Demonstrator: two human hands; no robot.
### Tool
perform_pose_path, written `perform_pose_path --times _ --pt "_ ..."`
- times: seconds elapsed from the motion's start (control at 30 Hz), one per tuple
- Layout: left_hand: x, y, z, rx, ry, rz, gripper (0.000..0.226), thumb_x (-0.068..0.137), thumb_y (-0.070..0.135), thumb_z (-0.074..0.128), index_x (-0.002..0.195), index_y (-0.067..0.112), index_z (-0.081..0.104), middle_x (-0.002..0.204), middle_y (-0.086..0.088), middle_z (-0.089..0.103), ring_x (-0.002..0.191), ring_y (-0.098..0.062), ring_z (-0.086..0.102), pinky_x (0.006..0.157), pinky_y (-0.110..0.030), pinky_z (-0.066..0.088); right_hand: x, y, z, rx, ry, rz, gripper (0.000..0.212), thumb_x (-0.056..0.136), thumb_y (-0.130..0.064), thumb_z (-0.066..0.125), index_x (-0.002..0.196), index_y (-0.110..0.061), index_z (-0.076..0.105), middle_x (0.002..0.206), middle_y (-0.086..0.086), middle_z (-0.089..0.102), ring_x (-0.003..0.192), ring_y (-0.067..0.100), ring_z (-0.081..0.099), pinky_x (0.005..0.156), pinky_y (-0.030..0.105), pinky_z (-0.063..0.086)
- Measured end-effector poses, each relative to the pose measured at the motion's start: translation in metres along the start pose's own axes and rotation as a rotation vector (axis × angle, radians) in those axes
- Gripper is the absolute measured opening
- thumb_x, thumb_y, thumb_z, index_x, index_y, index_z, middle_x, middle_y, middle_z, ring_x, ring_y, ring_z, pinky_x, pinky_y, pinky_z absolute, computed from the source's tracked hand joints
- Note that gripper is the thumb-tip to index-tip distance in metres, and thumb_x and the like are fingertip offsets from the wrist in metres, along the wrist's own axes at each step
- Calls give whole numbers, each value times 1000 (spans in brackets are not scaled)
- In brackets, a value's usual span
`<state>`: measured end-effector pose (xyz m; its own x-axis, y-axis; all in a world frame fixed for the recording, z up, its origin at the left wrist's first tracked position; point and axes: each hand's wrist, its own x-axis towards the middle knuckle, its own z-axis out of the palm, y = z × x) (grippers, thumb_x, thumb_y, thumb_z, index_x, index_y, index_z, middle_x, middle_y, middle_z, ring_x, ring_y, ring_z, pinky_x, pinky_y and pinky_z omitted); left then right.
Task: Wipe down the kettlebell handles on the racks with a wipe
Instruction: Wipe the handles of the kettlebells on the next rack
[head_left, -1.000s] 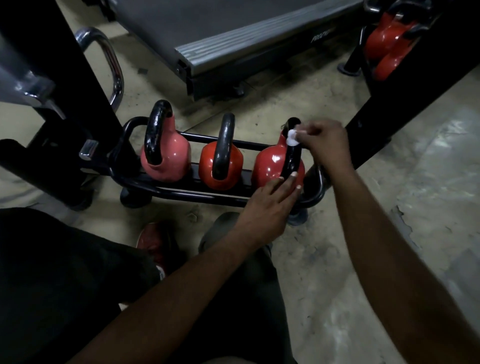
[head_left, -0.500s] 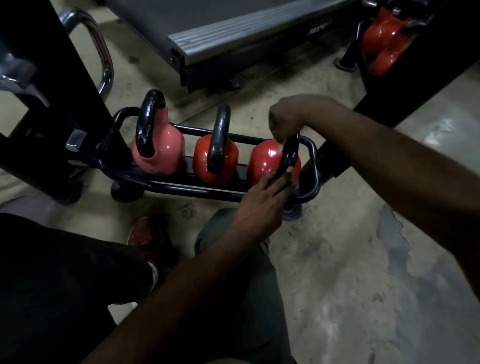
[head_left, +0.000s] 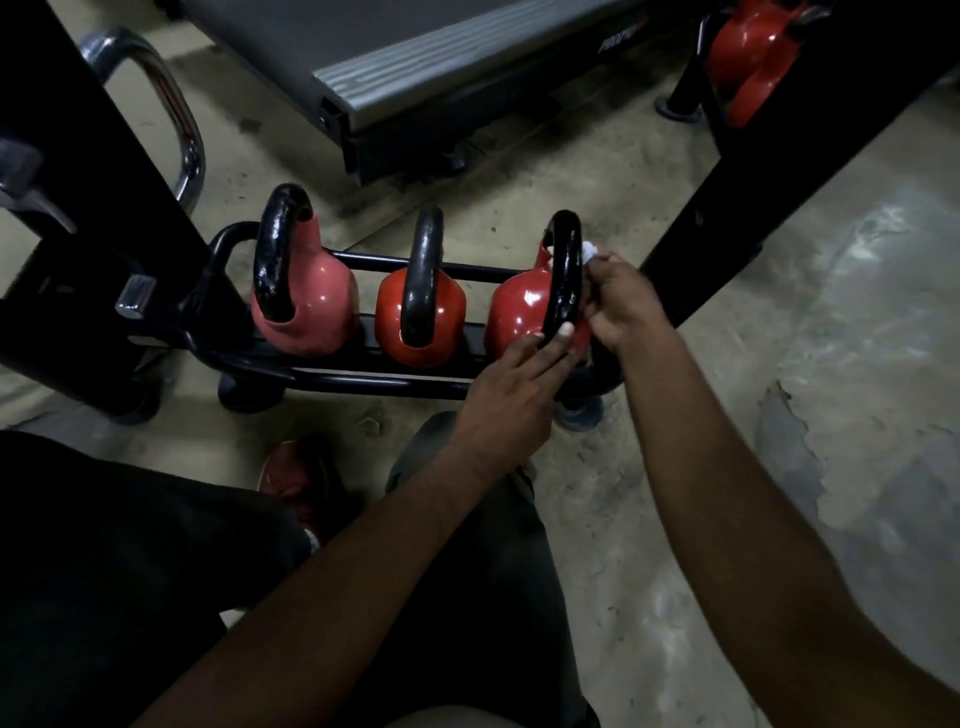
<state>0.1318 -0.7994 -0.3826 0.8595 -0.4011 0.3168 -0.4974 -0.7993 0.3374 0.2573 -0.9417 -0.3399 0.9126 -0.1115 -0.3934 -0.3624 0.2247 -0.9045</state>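
Three red kettlebells with black handles stand in a low black rack (head_left: 363, 385). The right kettlebell (head_left: 519, 312) has its handle (head_left: 565, 270) upright. My right hand (head_left: 623, 301) pinches a small white wipe (head_left: 589, 250) against the right side of that handle. My left hand (head_left: 514, 384) reaches up from below, its fingers straight and touching the base of the same handle. The middle kettlebell (head_left: 421, 317) and the paler left kettlebell (head_left: 306, 306) stand untouched.
A grey treadmill deck (head_left: 441, 62) lies beyond the rack. Black machine frames stand at the left (head_left: 93, 218) and right (head_left: 779, 171), with a chrome bar (head_left: 182, 130) at the left. More red kettlebells (head_left: 748, 57) sit top right. My knees and red shoe (head_left: 291, 483) are below.
My right hand came down from the top of the right kettlebell's handle to its right side, and the wipe shows again. My left hand stays at the handle's base.
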Motion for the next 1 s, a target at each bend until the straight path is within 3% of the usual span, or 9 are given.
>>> perform_pose_path --times 0.07,0.2,0.33,0.43,0.57,0.73,0.8,0.87,1.0 --pt "0 1 -1 2 -5 -5 65 81 13 69 143 15 49 155 -3 40 128 -29 48 94 -41 53 -10 8 -2 51 -50 48 42 87 -6 52 127 6 54 110 20 63 85 21 62 84 33 52" --pt "1 1 -2 17 20 7 62 79 12 72 138 14 55 151 -3 45 123 -29 53 89 -37 53 -35 8 -10 132 -109 86 18 93 3 46 90 -10 59 74 7 70 65 17 66 70 31 56" --pt "-2 -2 4 42 9 30 62 82 13 67 142 16 49 156 -4 38 128 -30 49 95 -39 52 -44 -4 -6 -61 -13 -57 18 93 1 53 83 -13 60 70 5 67 62 15 64 68 30 54" --pt "0 -7 6 42 -36 40 65 84 15 63 146 19 44 159 -3 32 133 -31 44 95 -45 51 -57 -10 -14 -503 26 -354 3 85 -18 73 82 -15 74 80 1 73 73 13 69 74 32 56" --pt "-3 -5 9 90 -90 58 70 86 22 61 150 20 36 163 -6 19 141 -33 34 101 -48 46 -43 -45 22 -1283 8 -671 8 80 -31 74 84 -26 78 83 -13 70 79 5 65 67 25 46" --pt "-17 0 19 115 -155 70 68 90 25 57 152 18 30 164 -10 -10 151 -31 8 115 -48 32 -20 -70 85 -2134 -83 -554 14 86 -23 70 96 -14 69 86 3 60 90 26 63 73 35 48" --pt "-22 0 27 96 -145 106 67 87 19 58 150 12 35 163 -14 -6 150 -35 12 114 -49 34 -28 -66 98 -2377 -214 -486 14 87 -25 70 93 -16 60 79 1 53 84 24 59 70 35 45" --pt "-25 -1 35 66 -98 107 68 82 14 62 147 8 41 163 -18 3 149 -38 18 111 -50 37 -34 -64 100 -2440 -306 -430 18 86 -28 72 93 -19 57 79 1 53 80 21 57 68 34 47" --pt "-26 -5 38 62 -159 84 68 88 17 55 152 12 31 163 -10 -9 152 -30 4 117 -48 29 -31 -75 76 -2120 -290 -479 7 83 -24 73 87 -20 70 84 -2 63 84 18 60 68 34 52"
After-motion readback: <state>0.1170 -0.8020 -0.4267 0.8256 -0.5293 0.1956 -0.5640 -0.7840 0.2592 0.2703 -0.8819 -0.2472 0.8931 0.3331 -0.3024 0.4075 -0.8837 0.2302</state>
